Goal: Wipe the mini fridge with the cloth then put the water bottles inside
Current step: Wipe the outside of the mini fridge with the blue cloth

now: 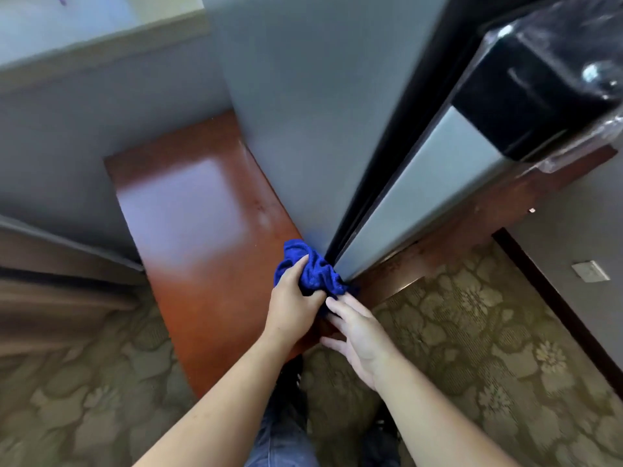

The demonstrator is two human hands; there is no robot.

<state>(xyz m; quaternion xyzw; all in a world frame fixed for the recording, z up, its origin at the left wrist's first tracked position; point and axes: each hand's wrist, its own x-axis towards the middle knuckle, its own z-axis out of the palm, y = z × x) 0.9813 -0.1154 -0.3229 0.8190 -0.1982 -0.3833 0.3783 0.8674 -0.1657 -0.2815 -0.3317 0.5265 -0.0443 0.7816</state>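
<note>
Blue cloth [313, 271] bunched at the lower front corner of the mini fridge [296, 123], where the grey side panel meets the door [428, 197], above a wooden stand [188, 210]. Risk: wadded like this, the cloth probably wipes with only a small patch and may snag in the dark door seam, leaving streaks. Left hand [295, 305] grips the cloth, fingers curled into it, forearm reaching forward. Right hand [359, 332] open, fingers straight and spread just beside the cloth; contact is unclear. No water bottles in view.
</note>
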